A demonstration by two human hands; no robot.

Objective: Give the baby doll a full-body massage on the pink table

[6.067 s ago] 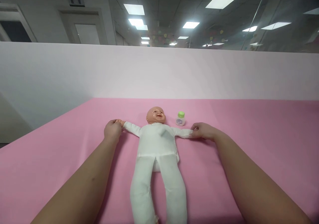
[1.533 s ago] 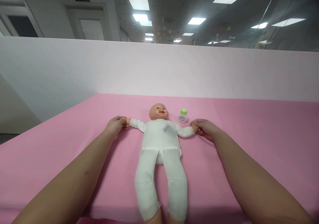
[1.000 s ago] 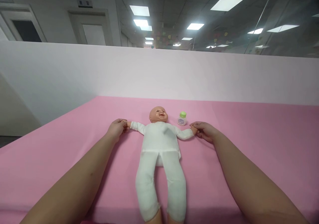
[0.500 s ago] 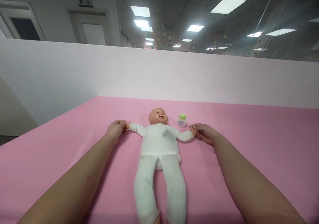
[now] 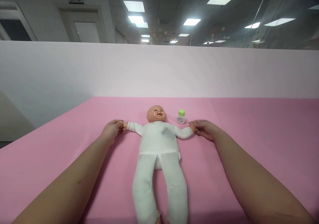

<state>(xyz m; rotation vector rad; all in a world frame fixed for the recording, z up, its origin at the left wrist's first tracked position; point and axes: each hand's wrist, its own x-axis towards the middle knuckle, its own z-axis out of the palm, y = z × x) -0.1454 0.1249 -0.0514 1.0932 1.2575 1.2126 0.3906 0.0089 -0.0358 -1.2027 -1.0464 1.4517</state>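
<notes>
A baby doll (image 5: 159,139) in a white cloth suit lies on its back on the pink surface, its head at the far end and its arms spread sideways. My left hand (image 5: 112,130) is closed on the doll's hand at the left of the view. On the other side, my right hand (image 5: 204,129) pinches the doll's other hand between thumb and fingers. A small bottle (image 5: 181,117) with a green cap stands upright beside the doll's head, just beyond the doll's arm on the right. The doll's feet are partly cut off at the bottom edge.
The pink covered surface (image 5: 261,144) stretches to both sides. A low white wall (image 5: 159,71) runs along its far edge. Behind it are glass panels, a door (image 5: 87,31) and ceiling lights.
The camera view has tilted and shifted slightly. The doll's arm on the right sits a little higher with my right hand; both hands keep their hold.
</notes>
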